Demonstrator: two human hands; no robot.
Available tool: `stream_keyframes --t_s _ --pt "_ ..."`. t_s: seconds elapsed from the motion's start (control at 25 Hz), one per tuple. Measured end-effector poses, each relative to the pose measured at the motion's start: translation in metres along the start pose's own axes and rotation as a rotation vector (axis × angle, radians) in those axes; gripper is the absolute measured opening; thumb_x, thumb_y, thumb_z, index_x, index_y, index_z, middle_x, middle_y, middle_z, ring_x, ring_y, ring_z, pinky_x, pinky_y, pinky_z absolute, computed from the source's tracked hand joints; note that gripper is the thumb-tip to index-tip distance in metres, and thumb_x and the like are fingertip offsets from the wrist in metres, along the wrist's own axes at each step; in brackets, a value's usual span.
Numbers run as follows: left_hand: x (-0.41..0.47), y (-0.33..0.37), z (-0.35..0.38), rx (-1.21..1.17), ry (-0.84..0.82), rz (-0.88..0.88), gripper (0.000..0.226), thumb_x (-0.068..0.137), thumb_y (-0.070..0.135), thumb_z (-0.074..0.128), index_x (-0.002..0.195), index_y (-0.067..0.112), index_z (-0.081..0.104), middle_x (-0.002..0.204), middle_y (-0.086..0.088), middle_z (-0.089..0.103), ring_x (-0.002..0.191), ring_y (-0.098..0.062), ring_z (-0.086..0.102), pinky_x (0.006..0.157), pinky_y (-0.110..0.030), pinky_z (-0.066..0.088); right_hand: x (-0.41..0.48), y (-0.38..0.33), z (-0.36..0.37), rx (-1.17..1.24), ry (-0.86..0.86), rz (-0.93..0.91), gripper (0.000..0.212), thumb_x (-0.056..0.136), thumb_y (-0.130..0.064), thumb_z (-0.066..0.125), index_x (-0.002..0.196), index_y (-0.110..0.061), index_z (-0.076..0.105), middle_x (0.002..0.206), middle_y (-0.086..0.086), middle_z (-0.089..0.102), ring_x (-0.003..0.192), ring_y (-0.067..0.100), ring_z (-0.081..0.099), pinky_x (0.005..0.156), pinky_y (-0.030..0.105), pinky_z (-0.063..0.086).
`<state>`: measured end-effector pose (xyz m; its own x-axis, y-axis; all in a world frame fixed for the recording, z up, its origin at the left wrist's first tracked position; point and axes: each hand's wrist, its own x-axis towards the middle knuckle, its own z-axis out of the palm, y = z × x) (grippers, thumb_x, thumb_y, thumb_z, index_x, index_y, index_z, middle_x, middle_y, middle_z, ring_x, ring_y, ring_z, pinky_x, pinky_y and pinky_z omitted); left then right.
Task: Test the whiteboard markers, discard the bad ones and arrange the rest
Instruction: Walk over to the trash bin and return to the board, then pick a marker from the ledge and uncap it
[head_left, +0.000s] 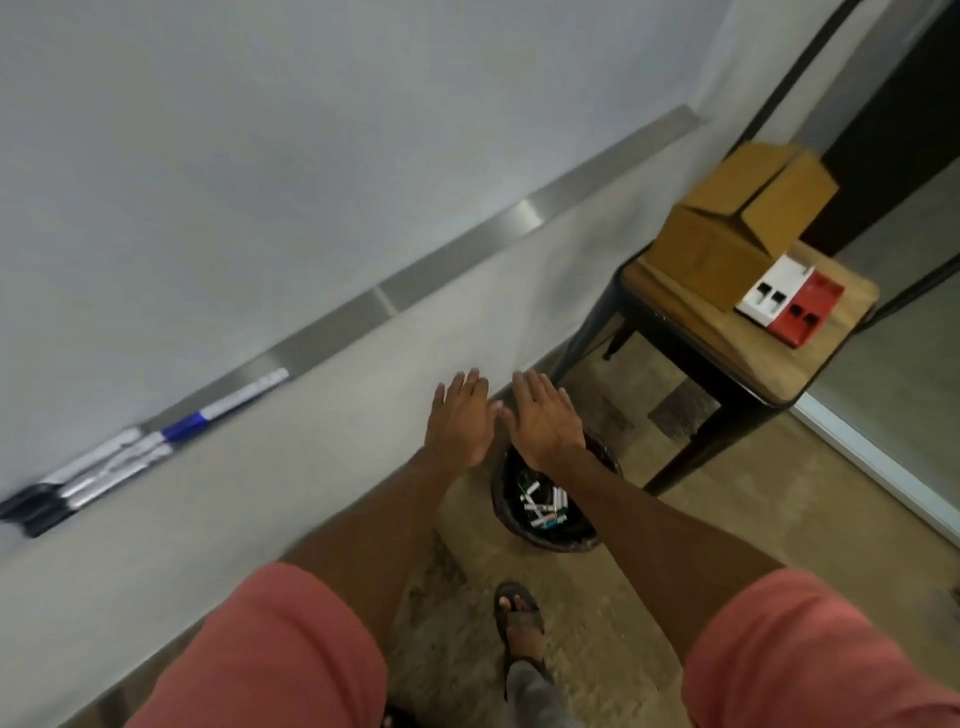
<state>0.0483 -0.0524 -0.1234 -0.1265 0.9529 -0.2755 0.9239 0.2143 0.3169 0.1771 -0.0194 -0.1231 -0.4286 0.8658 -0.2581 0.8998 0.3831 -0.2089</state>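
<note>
Blue marker: white barrel, blue cap fitted, lying flat along the metal ledge at the foot of the whiteboard, cap end to the lower left.

Black markers: apparently three, pale barrels, black caps fitted, lying side by side and touching on the same ledge, just beside the blue cap.

Discarded markers: a loose heap lying crosswise inside the dark round bin on the floor; some green caps show.

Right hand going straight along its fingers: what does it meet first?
Probably the bare wall under the metal ledge; nothing shows between it and the right hand. Depth is unclear.
</note>
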Motion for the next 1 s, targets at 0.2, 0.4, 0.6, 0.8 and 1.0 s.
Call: stream_keyframes --t_s 0.2,0.4,0.6,0.8,1.0 --pt "-0.04 -0.03 -0.078 0.044 0.123 -0.033 0.059 0.1 0.048 0.022 0.148 0.015 0.019 0.158 -0.003 0.011 0.146 -0.022 0.006 0.118 -0.041 0.002 -0.01 -0.069 -0.051 -0.081 0.087 -0.059 0.065 0.098 -0.054 0.013 0.151 -0.018 0.0 0.159 0.006 -0.001 0.146 0.025 -0.001 0.118 0.042 0.004" --pt "-0.091 -0.079 -0.141 0.021 0.243 -0.105 0.059 0.1 0.047 0.023 0.149 0.015 0.017 0.158 -0.004 0.012 0.146 -0.023 0.008 0.118 -0.041 0.004 -0.021 -0.151 -0.091 -0.106 0.17 -0.179 0.064 0.099 -0.052 0.014 0.151 -0.016 0.003 0.159 0.006 0.002 0.147 0.024 0.001 0.118 0.04 0.004" --pt "-0.141 -0.133 -0.179 0.021 0.312 -0.185 0.058 0.1 0.046 0.02 0.149 0.014 0.017 0.158 -0.004 0.009 0.146 -0.021 0.004 0.119 -0.041 0.002 -0.035 -0.227 -0.106 -0.071 0.252 -0.328 0.065 0.099 -0.052 0.017 0.151 -0.014 0.01 0.158 0.008 0.012 0.146 0.024 0.008 0.118 0.04 0.011" --pt "-0.177 -0.176 -0.187 0.006 0.372 -0.248 0.056 0.101 0.045 0.017 0.147 0.015 0.022 0.158 -0.003 0.014 0.146 -0.019 0.009 0.119 -0.041 0.003 -0.039 -0.277 -0.105 -0.063 0.266 -0.431 0.063 0.099 -0.05 0.025 0.15 -0.014 0.013 0.157 0.008 0.017 0.145 0.023 0.012 0.118 0.04 0.014" --pt "-0.186 -0.21 -0.179 -0.013 0.349 -0.349 0.05 0.102 0.04 0.017 0.147 0.018 0.022 0.156 -0.001 0.02 0.145 -0.018 0.013 0.118 -0.04 0.002 -0.023 -0.296 -0.09 -0.102 0.225 -0.537 0.059 0.1 -0.037 0.038 0.149 -0.013 0.016 0.155 0.007 0.023 0.144 0.022 0.018 0.116 0.036 0.018"
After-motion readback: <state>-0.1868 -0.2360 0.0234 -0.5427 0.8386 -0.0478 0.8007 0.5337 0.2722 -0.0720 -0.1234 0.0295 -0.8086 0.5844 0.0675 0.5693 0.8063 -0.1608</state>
